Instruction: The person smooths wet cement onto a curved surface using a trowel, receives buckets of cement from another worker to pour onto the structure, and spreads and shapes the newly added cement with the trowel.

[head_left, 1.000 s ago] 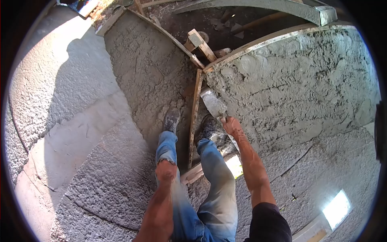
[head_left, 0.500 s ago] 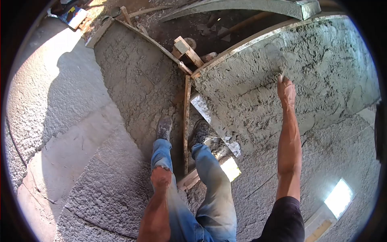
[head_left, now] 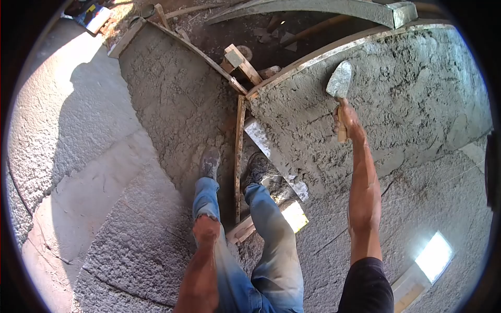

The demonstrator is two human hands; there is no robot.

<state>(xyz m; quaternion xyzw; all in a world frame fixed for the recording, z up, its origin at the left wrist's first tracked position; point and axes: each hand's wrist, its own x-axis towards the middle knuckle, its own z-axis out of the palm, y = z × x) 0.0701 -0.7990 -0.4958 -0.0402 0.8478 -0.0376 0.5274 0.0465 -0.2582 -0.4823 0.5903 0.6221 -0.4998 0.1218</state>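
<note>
In my right hand (head_left: 347, 117) is a pointing trowel (head_left: 340, 79) with a wooden handle, my fingers wrapped round it. Its metal blade points away from me over the rough wet concrete (head_left: 313, 135) at the right; whether the blade touches the surface I cannot tell. My left hand (head_left: 206, 228) rests at my left knee, on the jeans, with its fingers hidden. Below it my left shoe stands on the rough concrete.
A wooden form board (head_left: 240, 156) runs between my feet. Other boards edge the concrete, with an upright wood block (head_left: 237, 60) where they meet. A curved grey beam (head_left: 308, 9) lies beyond. A metal-looking strip (head_left: 259, 136) borders the right slab.
My right hand has drawn back and to the left with the trowel. The blade, flat and hard to make out before, now shows bright and the handle is visible. My left hand stays at the knee.
</note>
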